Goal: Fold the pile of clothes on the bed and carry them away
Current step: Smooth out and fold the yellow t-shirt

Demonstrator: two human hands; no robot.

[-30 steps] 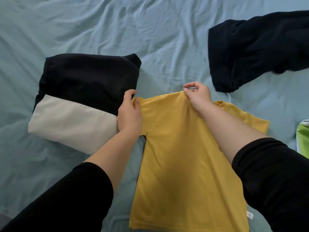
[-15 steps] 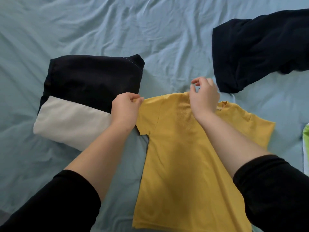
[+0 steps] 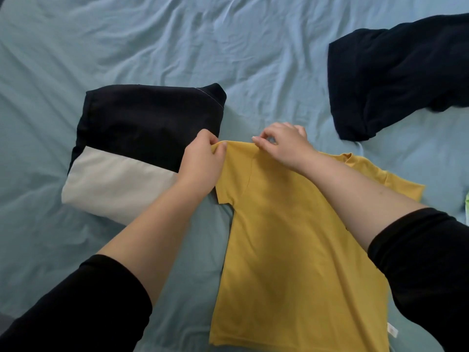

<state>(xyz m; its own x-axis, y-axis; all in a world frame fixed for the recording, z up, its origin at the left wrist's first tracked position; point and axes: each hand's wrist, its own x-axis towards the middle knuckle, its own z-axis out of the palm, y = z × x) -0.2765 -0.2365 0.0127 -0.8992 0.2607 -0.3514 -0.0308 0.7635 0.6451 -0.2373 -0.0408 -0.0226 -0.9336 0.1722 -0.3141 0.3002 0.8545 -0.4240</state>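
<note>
1. Both hands pinch the top edge of the yellow t-shirt (image 3: 291, 250): left hand (image 3: 201, 165) grips the outer corner of the shirt's left sleeve, thumb and fingers closed on the fabric; right hand (image 3: 284, 146) pinches the shoulder line a bit further right, fingertips closed on the cloth.
2. Yellow t-shirt lies flat on the bed (image 3: 177, 41), hem toward the camera, neck end away; the right forearm crosses over the shirt's upper right part and hides some of it. A small white tag (image 3: 392, 332) shows at the lower right hem.
3. Black sleeves (image 3: 76, 306) cover both upper arms, pushed up above the forearms.
4. Folded navy-and-cream garment (image 3: 132, 148) sits just left of the shirt, on the bed; the left hand overlaps its right edge, contact not clear.
5. Unfolded dark navy garment (image 3: 396, 77) lies at upper right, apart from the shirt, with a gap of sheet between.
6. Sliver of a green item (image 3: 467, 204) at the right frame edge, too cut off to identify.
7. Bed sheet is light blue and wrinkled.
8. No containers visible.
</note>
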